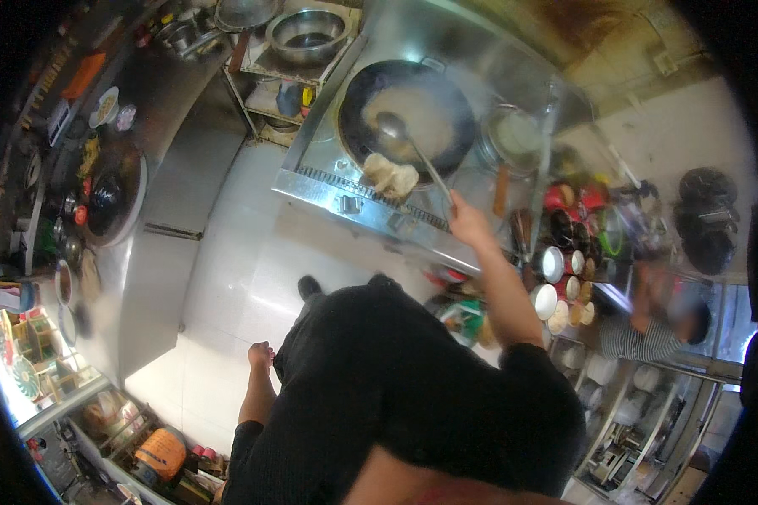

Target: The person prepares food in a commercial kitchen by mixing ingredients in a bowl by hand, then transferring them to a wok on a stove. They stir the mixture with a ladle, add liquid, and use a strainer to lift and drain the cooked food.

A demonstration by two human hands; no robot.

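My right hand [469, 221] grips the handle end of a long metal ladle [426, 158]. The ladle's bowl dips toward cloudy, pale liquid [436, 110] in a large dark wok [464, 126] on a stainless steel stove [319, 151]. Haze hangs over the liquid. A crumpled, pale cloth [390, 177] lies at the wok's near edge, left of the ladle's handle. Low at my left side hangs my left hand [261, 355], its fingers curled and nothing visible in it. It is over the pale floor [240, 252], away from the stove.
A round pot [515, 136] with pale liquid stands right of the wok. Several small bowls [552, 265] crowd beside the stove. At the back left, a steel basin [307, 30] sits on a shelf. A steel counter [180, 170] runs along the left. Another person [641, 334] is at the right.
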